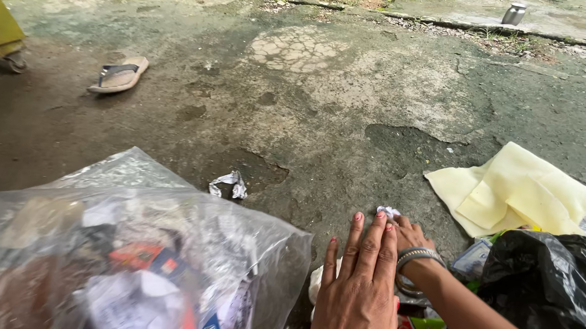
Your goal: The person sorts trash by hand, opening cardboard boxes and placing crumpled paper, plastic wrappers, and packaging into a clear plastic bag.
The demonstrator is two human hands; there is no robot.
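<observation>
Rough, cracked concrete ground [324,105] lies matt beside a glossy clear plastic bag [129,242], a shiny black plastic bag [552,292], pale yellow cloth [518,190], crumpled white paper [230,184] and metal bangles [418,257].

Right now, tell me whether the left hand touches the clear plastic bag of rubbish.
Apart. The head view shows dark ground between the left hand and the clear plastic bag; the hand lies flat beside it.
</observation>
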